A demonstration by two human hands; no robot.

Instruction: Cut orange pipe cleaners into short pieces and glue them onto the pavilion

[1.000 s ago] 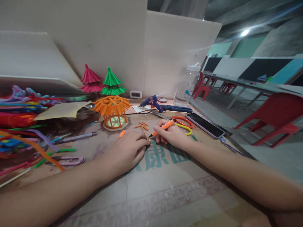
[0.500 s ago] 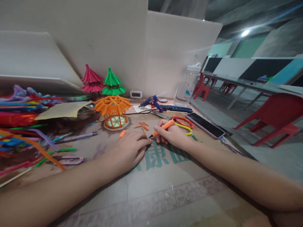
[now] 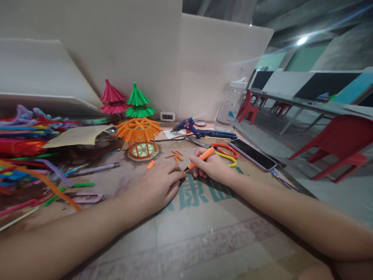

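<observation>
My right hand [image 3: 211, 167] grips an orange craft knife [image 3: 201, 157] like a pen, its tip down on the cardboard sheet [image 3: 204, 229] right at my left fingertips. My left hand [image 3: 159, 184] lies palm down with its fingers pressed together on something small I cannot make out. Several short orange cut pieces [image 3: 175, 155] lie just beyond the knife tip, and one orange cap-like piece [image 3: 150, 165] sits to the left. An orange pavilion model [image 3: 139, 137] stands behind them.
Pink [image 3: 111, 98] and green [image 3: 138, 102] paper pagodas stand at the wall. Pipe cleaners [image 3: 26, 144] are piled at left, with pens [image 3: 93, 169] and pink scissors [image 3: 84, 198]. A blue glue gun [image 3: 201, 130], orange-yellow scissors [image 3: 225, 152], a phone [image 3: 252, 154] and a water bottle [image 3: 229, 109] lie right.
None apart from a very slight shift of the knife tip and my fingertips.
</observation>
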